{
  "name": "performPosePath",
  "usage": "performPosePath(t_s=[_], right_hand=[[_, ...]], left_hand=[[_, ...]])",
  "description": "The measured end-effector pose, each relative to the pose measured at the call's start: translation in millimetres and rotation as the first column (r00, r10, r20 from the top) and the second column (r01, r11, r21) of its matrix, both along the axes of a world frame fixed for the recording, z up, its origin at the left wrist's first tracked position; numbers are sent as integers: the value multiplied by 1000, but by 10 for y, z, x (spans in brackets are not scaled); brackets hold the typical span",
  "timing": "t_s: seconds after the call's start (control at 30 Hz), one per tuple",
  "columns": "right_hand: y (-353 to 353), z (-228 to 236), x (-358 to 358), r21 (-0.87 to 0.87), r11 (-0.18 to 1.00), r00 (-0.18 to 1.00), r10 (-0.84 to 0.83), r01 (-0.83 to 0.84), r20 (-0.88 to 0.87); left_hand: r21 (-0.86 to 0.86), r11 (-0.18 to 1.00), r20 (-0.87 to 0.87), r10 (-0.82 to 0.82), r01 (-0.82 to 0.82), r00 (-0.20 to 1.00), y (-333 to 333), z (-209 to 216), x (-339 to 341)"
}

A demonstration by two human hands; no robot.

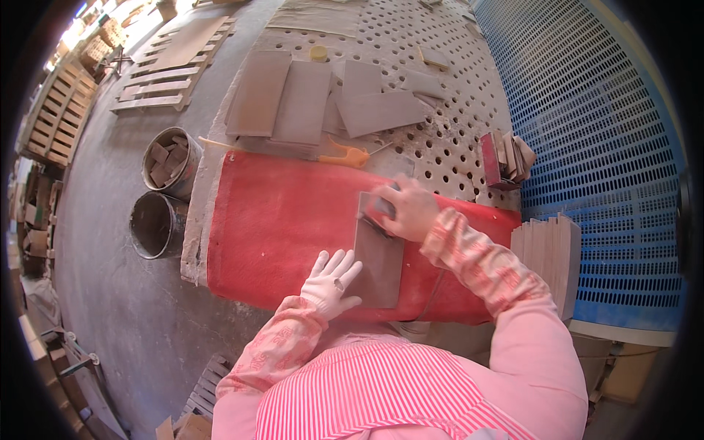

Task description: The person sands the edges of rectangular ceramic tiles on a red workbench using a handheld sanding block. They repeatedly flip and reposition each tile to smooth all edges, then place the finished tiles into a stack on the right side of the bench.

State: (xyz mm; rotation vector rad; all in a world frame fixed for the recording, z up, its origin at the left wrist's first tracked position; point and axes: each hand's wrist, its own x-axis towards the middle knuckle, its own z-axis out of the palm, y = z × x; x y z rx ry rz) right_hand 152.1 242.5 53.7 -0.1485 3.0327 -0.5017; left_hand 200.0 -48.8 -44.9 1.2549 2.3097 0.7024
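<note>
A flat grey-brown rectangular tile (379, 268) lies on a red padded mat (286, 213) in front of me. My left hand (334, 282), in a white glove, is open, fingers spread, by the tile's left near edge. At the far end of the tile, my bare right hand (407, 209) has its fingers wrapped round a dark hand-sized block (379, 208). That block rests on or just over the tile; its exact kind is blurred by motion and partly covered by the fingers. Beyond the mat lies an orange air blow gun (348, 155).
Larger flat tiles (301, 103) lie on the perforated table (455, 95). A red box (500, 163) of small pieces and a tile stack (546, 253) stand right, before a blue slatted panel (587, 132). Left on the floor are two buckets (158, 227) and a wooden pallet (158, 84).
</note>
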Motion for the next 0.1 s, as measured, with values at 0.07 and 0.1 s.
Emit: performPosePath(t_s=[0.07,0.1], right_hand=[[-256,-54,-313,21,999,999,-34,35,-33],[-318,-36,-521,38,997,996,-69,67,63]], left_hand=[[-11,1000,-5,-2,1,1000,21,-27,-11],[-26,1000,-1,-4,4,1000,4,-41,0]])
